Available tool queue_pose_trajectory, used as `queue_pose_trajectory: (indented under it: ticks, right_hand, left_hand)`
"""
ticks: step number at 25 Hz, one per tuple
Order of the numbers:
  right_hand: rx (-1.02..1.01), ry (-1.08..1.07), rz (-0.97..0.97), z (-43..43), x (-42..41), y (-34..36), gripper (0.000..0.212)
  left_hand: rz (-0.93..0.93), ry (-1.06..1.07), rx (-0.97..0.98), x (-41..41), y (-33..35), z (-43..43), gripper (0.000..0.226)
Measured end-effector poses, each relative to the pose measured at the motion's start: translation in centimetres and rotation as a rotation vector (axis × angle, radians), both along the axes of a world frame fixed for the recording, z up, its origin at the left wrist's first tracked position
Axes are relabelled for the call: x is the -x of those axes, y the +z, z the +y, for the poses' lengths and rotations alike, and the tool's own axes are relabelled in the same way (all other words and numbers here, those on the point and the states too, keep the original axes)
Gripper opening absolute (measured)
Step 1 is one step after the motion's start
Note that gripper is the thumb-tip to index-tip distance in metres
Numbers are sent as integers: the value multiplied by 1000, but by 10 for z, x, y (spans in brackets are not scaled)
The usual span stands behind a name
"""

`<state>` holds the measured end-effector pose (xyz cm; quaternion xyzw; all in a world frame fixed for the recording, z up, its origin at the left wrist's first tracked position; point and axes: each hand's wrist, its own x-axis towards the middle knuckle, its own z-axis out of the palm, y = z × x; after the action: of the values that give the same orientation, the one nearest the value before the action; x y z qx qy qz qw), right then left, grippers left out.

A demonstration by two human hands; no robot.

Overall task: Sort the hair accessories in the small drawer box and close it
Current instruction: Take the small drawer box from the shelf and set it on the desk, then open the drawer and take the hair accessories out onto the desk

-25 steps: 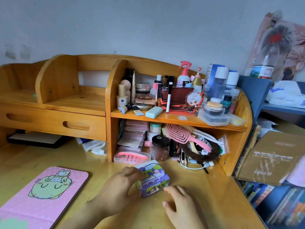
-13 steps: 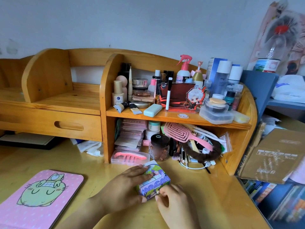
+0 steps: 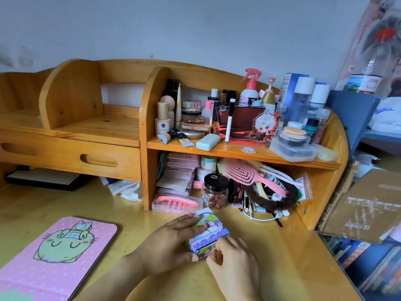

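The small drawer box (image 3: 213, 232), printed with purple and green cartoons, stands on the wooden desk near the front. My left hand (image 3: 171, 242) holds it from the left, with fingers laid across its top and the thumb against its near side. My right hand (image 3: 234, 263) is at the box's front face, where its curled fingertips pinch the drawer front (image 3: 202, 254). The drawer looks slightly out, and its contents are hidden. A pink comb in a clear case (image 3: 175, 203) and a brown hairband (image 3: 273, 203) lie just behind.
Behind the box stands a wooden shelf unit (image 3: 149, 170) crowded with cosmetics. Under it are a black-lidded jar (image 3: 214, 190) and a pink hairbrush (image 3: 243, 172). A pink cartoon mat (image 3: 54, 253) lies at the left. Cardboard boxes (image 3: 368, 205) and books fill the right edge.
My right hand came off the desk and moved up to the box's front, closing its fingertips on the drawer. My left hand's fingers slid further over the top.
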<state>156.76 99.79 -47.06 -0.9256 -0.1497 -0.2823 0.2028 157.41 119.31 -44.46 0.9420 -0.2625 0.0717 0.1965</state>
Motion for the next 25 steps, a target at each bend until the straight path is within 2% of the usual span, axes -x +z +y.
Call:
queue_pose_trajectory:
  ticks: [10, 25]
  right_hand:
    - [-60, 22, -13, -12, 7, 0, 14]
    - [-101, -8, 9, -30, 27, -3, 20]
  left_hand:
    - [25, 1, 0, 1, 2, -1, 65]
    - [74, -18, 30, 1, 3, -1, 64]
